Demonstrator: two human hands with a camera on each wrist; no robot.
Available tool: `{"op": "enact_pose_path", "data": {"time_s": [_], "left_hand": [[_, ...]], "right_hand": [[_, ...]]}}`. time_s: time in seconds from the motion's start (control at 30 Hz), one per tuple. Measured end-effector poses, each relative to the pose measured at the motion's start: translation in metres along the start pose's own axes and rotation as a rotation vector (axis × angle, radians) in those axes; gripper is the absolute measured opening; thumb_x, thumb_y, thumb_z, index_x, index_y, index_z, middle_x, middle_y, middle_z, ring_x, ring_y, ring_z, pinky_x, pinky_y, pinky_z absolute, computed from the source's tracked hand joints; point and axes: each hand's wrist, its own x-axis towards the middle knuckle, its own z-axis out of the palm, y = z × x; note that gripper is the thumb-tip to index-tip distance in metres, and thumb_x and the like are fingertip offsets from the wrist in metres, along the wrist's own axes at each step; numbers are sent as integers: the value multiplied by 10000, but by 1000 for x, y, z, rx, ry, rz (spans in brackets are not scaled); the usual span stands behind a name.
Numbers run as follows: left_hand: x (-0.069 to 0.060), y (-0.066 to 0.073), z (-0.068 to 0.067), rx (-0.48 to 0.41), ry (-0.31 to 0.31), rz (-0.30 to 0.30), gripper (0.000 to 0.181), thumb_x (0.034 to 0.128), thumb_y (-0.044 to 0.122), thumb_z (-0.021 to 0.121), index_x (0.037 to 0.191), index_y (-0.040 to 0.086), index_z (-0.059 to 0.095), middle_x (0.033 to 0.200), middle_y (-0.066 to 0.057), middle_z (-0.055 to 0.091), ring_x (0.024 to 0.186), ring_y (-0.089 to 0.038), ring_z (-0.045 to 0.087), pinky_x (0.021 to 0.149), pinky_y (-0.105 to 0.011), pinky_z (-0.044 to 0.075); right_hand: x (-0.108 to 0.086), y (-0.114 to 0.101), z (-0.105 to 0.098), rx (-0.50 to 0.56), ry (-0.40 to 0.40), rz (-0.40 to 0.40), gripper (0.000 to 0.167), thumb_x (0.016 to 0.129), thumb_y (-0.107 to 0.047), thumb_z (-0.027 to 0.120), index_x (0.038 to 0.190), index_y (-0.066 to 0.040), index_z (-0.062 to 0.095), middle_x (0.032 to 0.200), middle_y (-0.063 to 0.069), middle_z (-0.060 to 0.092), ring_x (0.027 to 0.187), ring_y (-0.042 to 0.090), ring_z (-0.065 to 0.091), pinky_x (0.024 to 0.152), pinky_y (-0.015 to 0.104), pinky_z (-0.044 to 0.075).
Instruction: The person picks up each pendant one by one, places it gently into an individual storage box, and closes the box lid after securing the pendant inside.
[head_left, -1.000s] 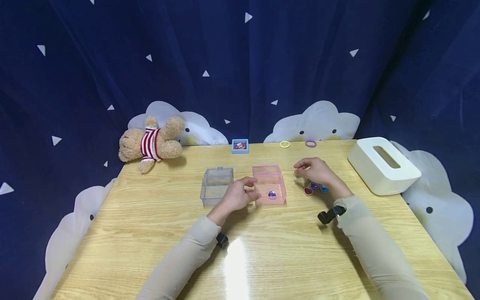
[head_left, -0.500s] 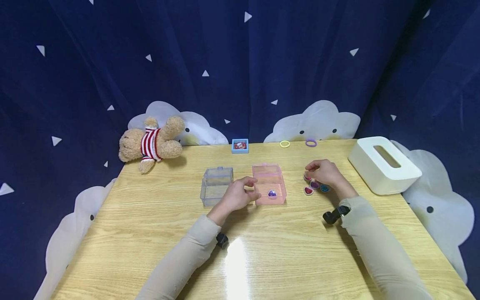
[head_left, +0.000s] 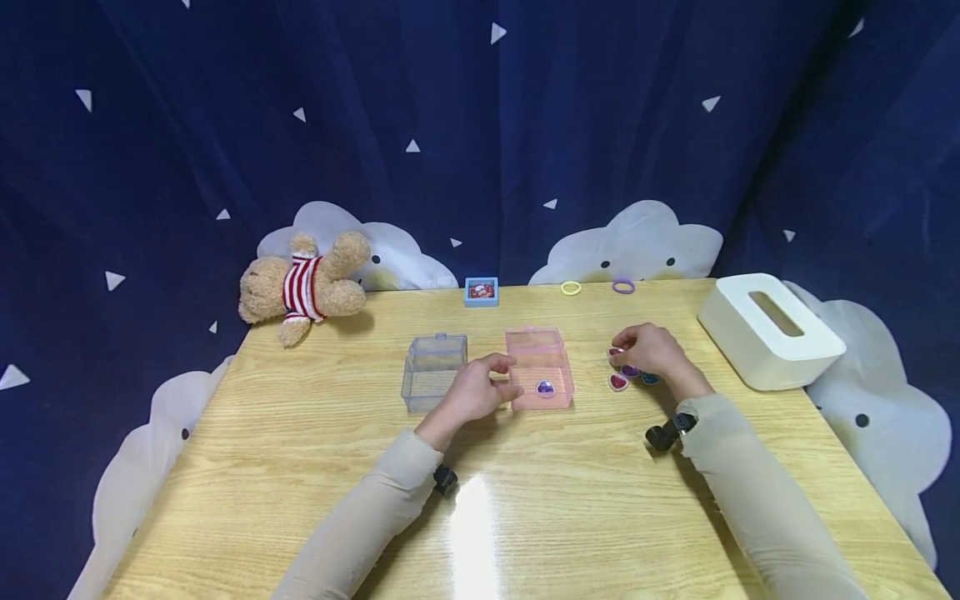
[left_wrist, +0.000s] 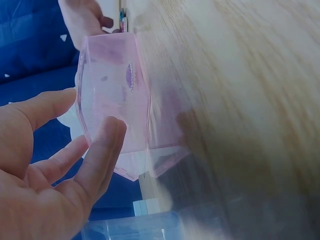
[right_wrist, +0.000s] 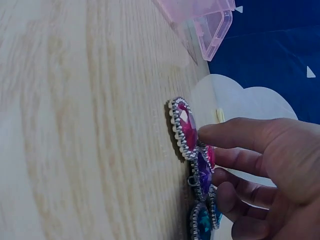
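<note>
A pink see-through box [head_left: 561,377] with its lid raised stands mid-table, holding one purple gem charm [head_left: 545,388]. My left hand [head_left: 480,390] is at the box's left side, fingers loosely extended against or just beside its wall. To the right lies a cluster of gem charms with beaded silver rims: a red one [right_wrist: 185,127], a purple one [right_wrist: 203,172] and blue ones [right_wrist: 202,223]. Over them is my right hand [head_left: 651,350], its fingers curled and its thumb and index fingertips at a pink-red gem charm [right_wrist: 211,156], partly hidden behind the red one.
Left of the pink box stands a clear bluish box [head_left: 417,390] with its lid up. Farther back are a small blue square case [head_left: 481,292], a yellow ring [head_left: 571,288] and a purple ring [head_left: 623,287]. A teddy bear [head_left: 302,287] lies back left; a white tissue box [head_left: 810,346] sits right.
My right hand has moved right and slightly down, from beside the cluster onto the pink-red gem charm. The left hand has stayed at the pink box.
</note>
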Motion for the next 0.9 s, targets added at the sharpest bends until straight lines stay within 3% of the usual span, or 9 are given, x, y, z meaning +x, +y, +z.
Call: {"op": "enact_pose_path", "data": {"time_s": [0.4, 0.73, 0.9], "left_hand": [[1, 0, 1, -5, -3, 0, 492, 884, 212, 752, 1339, 92, 607, 1265, -159, 664, 1013, -293, 728, 797, -312, 604], [0, 1, 1, -10, -1, -6, 496, 885, 207, 754, 1341, 84, 603, 1274, -171, 660, 1025, -304, 725, 803, -324, 606], [0, 1, 1, -3, 0, -7, 501, 886, 207, 753, 1345, 80, 599, 1275, -172, 660, 1022, -304, 726, 798, -319, 608]], "right_hand": [[1, -4, -3, -69, -20, 0, 342, 818, -323, 792, 1081, -113, 729, 1068, 105, 717, 973, 300, 613, 815, 462, 489], [-1, -5, -5, -25, 15, -26, 377, 832, -332, 782, 1123, -105, 703, 1007, 95, 691, 898, 266, 579, 781, 387, 449], [-3, -15, -8, 1, 31, -64, 340, 841, -359, 776, 1072, -116, 719, 951, 61, 687, 867, 247, 576, 741, 339, 423]]}}
